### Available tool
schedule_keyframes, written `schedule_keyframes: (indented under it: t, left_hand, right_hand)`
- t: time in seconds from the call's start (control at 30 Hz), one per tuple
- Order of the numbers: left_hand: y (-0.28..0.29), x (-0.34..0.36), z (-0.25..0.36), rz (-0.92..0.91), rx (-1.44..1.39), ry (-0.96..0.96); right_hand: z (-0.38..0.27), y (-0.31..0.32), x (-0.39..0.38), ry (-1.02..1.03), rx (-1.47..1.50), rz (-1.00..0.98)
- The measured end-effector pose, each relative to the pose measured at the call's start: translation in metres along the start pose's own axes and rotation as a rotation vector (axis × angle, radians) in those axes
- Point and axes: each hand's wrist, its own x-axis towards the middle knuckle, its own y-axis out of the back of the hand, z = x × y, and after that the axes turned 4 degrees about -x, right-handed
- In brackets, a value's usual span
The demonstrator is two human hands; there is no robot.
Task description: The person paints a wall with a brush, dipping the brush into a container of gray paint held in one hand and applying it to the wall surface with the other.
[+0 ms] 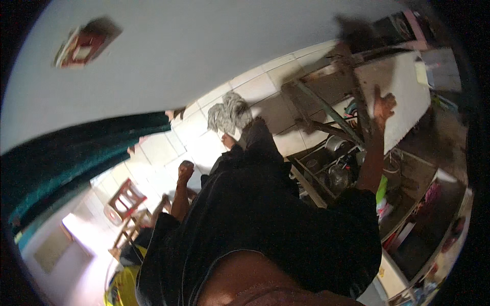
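My left hand (pixel 186 171) hangs beside my body over the tiled floor, its fingers curled into a loose fist with nothing visible in it. Stretched out to the right, my right hand (pixel 383 107) has its fingers apart and holds nothing. It is over or on the pale tabletop (pixel 408 97); contact cannot be told. Ahead of my feet, a crumpled grey cloth (pixel 229 113) lies on the floor, close to my bare foot (pixel 228 141).
A wooden frame (pixel 326 109) stands at the right, with metal pots (pixel 335 145) on a low shelf. A dark green curtain (pixel 81 163) hangs at the left, near a red and white plastic stool (pixel 125 201). A pale wall (pixel 168 61) rises ahead.
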Motion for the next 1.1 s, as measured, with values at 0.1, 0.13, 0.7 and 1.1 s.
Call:
schedule_keyframes:
  t: [0.1, 0.13, 0.7, 1.1]
  left_hand:
    - [0.025, 0.02, 0.008, 0.024, -0.734, 0.731]
    - [0.011, 0.013, 0.004, 0.051, -0.69, 0.774]
    - [0.048, 0.12, 0.161, -0.139, 0.248, 0.565]
    - [0.114, 0.172, 0.157, -0.004, 0.177, 0.759]
  right_hand:
    - [0.007, -0.013, 0.0, -0.004, 0.005, -0.045]
    - [-0.006, -0.001, 0.002, 0.031, 0.002, -0.028]
    - [-0.005, 0.006, -0.01, 0.083, -0.186, -0.067]
    - [0.016, -0.005, -0.001, 0.209, -0.217, 0.106]
